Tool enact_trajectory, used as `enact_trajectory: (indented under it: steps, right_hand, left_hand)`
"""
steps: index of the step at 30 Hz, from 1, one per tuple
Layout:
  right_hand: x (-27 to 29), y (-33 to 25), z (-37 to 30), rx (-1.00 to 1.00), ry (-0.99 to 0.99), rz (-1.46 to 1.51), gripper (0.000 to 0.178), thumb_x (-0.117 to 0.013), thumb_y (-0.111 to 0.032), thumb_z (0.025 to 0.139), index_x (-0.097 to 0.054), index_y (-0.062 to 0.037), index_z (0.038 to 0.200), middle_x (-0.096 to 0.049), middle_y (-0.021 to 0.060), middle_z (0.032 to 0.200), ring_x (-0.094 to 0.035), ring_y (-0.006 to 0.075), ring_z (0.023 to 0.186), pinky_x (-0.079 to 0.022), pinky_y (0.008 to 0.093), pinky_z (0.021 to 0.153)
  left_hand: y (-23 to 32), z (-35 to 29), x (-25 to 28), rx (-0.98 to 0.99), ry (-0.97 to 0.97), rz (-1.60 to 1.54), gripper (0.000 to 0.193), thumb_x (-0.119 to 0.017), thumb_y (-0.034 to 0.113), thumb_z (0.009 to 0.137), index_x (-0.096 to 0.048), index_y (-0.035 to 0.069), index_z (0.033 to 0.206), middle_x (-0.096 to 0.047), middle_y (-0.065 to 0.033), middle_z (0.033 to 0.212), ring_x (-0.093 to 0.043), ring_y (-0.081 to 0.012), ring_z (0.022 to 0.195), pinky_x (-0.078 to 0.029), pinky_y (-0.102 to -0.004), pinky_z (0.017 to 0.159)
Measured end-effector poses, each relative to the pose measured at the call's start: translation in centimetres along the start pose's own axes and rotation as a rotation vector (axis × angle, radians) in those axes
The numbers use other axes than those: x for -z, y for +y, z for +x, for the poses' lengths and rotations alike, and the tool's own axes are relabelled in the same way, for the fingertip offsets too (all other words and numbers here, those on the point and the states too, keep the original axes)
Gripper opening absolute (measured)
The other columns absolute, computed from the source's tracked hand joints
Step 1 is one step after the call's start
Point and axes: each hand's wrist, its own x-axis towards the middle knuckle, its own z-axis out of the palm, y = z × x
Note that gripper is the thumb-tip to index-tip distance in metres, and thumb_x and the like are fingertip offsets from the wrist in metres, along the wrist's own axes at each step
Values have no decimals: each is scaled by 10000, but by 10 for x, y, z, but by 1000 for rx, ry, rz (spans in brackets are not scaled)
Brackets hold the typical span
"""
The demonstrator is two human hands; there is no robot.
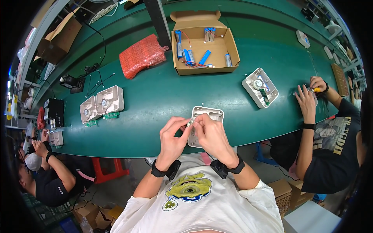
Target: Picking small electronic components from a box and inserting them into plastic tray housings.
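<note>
Over a white plastic housing (216, 113) at the table's front edge, my two hands meet. My left hand (173, 134) pinches a small whitish part (190, 123) between thumb and fingertips; its exact kind is too small to make out. My right hand (210, 132) comes against the same part from the other side, its fingers closed. Both hands hide much of the housing's inside.
Ahead stands an open cardboard box (206, 70) with blue battery packs. A red bubble-wrap bundle (142, 55) lies left of it. White housings with speakers (110, 99) sit left, another housing (260, 87) right. Co-workers' hands (307, 99) work at far right and far left.
</note>
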Motion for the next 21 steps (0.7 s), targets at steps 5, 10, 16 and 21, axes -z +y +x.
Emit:
enact_trajectory:
  steps: [5,10,16,21]
  right_hand:
    - [-1,1,0,9,-7,-26,77,-623,-26,968,-629,51,966,-693,177,699,-702,332,612,-533,434,606]
    - [1,-1,2,-12,-21,-61,79,-626,-31,964,-632,47,958,-695,180,707,-698,370,633,-540,458,630]
    - [23,-21,8,149,-33,-266,105,-680,-77,957,-665,15,1007,-726,175,857,-717,379,725,-553,467,662]
    - [86,-31,90,363,177,-400,125,-691,-98,950,-729,-15,1034,-728,200,941,-715,423,803,-570,475,731]
  left_hand:
    - [-3,1,3,-16,-54,-36,267,-776,-87,856,-761,-37,1117,-700,-105,1019,-654,-154,811,-547,-277,743]
    - [-4,3,4,-23,-104,-35,279,-779,-85,861,-757,-40,1136,-695,-99,1032,-649,-150,832,-545,-277,755]
    - [-14,0,2,63,-91,-172,277,-777,-72,883,-754,-40,1157,-685,-82,1066,-637,-133,886,-538,-269,793]
    - [-16,-10,-5,95,-44,-158,265,-756,-51,919,-748,-37,1184,-675,-77,1087,-622,-122,926,-519,-251,831]
